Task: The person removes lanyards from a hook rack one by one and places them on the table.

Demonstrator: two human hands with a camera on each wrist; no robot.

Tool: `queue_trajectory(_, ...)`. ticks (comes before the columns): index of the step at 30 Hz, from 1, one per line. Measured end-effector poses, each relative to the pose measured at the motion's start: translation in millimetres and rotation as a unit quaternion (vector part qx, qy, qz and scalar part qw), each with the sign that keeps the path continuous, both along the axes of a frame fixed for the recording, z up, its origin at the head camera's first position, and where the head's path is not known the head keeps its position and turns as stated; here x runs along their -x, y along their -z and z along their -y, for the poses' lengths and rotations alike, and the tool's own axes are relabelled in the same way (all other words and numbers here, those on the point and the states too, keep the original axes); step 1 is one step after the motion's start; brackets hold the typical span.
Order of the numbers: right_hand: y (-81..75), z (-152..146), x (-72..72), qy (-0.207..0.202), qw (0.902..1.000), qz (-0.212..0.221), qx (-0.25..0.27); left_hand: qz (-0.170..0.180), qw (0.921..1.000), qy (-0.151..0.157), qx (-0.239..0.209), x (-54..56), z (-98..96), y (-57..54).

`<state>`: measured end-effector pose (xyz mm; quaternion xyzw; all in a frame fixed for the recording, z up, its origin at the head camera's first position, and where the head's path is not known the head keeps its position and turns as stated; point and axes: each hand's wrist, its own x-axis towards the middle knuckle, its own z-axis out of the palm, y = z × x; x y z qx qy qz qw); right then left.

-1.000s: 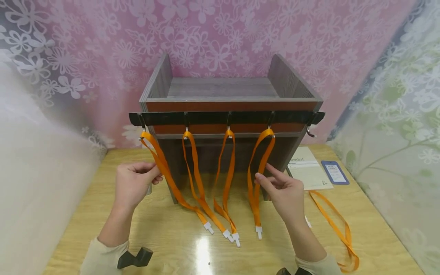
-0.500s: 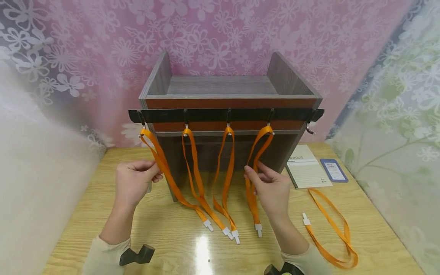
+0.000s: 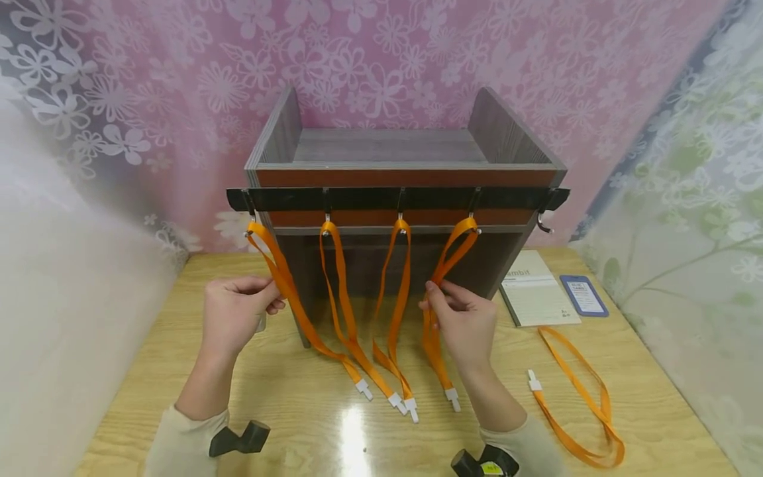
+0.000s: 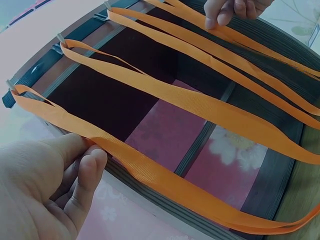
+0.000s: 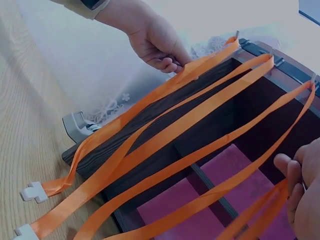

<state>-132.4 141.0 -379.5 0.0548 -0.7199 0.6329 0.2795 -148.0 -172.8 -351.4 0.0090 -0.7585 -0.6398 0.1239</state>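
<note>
Several orange lanyards with white clips hang from a black hook rail (image 3: 363, 198). My left hand (image 3: 235, 315) pinches the leftmost lanyard (image 3: 292, 295) partway down its strap. In the left wrist view the thumb and forefinger of the left hand (image 4: 50, 180) meet at that strap's edge. Over on the right, my right hand (image 3: 467, 324) holds the fourth lanyard (image 3: 434, 348) between thumb and fingers, its strands drawn close together. Two more lanyards, a second one (image 3: 341, 285) and a third one (image 3: 405, 285), hang untouched between the hands.
The rail runs across a grey wooden shelf unit (image 3: 387, 147). At its right end is another hook (image 3: 544, 225). A loose lanyard (image 3: 596, 404), a notepad (image 3: 542, 298) and a blue card holder (image 3: 584, 296) lie on the table at right. A grey object (image 5: 77, 126) stands beside the unit's left side.
My right hand has moved left, drawing the fourth lanyard's strands together and aside. The loose lanyard's clip has come into full sight. The left hand has stayed in place.
</note>
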Motion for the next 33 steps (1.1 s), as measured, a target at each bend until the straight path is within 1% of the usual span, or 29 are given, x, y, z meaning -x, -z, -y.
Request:
queue_trajectory(4,-1.4,-1,1.0,-0.027,0.9995,0.006,0.013,-0.001,1.0000,-0.002,0.004,0.2,0.6,-0.9)
queue_trajectory(8,-2.4,-4,1.5,-0.055,0.9984,0.010,-0.004,0.002,1.0000,-0.007,0.004,0.6,1.3,-1.9)
queue_trajectory(12,-3.4,-11,0.5,-0.079,0.9967,0.002,-0.019,0.008,0.9999,-0.013,0.001,-0.3,0.9,-1.8)
queue_trajectory(14,-5.6,-17,-0.3,-0.086,0.9957,-0.017,-0.029,0.005,0.9999,-0.016,0.001,-0.8,-0.1,-1.5)
queue_trajectory(16,-9.0,-23,-1.1,-0.096,0.9942,-0.040,-0.028,0.000,0.9998,-0.017,0.005,-1.1,-1.5,-1.2)
queue_trajectory(19,-15.9,-31,-2.4,-0.098,0.9917,-0.076,-0.035,-0.006,0.9997,-0.018,0.015,-0.8,-2.8,-1.2)
queue_trajectory(23,-28.0,-40,-6.4,-0.094,0.9901,-0.094,-0.044,-0.002,0.9996,-0.017,0.024,-0.2,-2.2,-2.3)
queue_trajectory(24,-30.7,-42,-7.4,-0.098,0.9892,-0.102,-0.040,-0.001,0.9996,-0.017,0.024,-0.4,-2.0,-2.9)
queue_trajectory(26,-37.4,-47,-10.9,-0.096,0.9894,-0.104,-0.034,0.003,0.9996,-0.014,0.024,-1.1,-1.7,-3.7)
queue_trajectory(29,-46.7,-55,-15.0,-0.114,0.9855,-0.125,-0.007,0.010,0.9997,-0.010,0.021,-2.6,-2.0,-5.3)
queue_trajectory(31,-54.4,-61,-17.8,-0.122,0.9824,-0.141,-0.005,0.018,0.9996,-0.006,0.021,-3.4,-2.1,-6.3)
queue_trajectory(33,-62.8,-66,-20.1,-0.141,0.9760,-0.166,-0.006,0.023,0.9995,-0.006,0.023,-3.8,-2.2,-7.4)
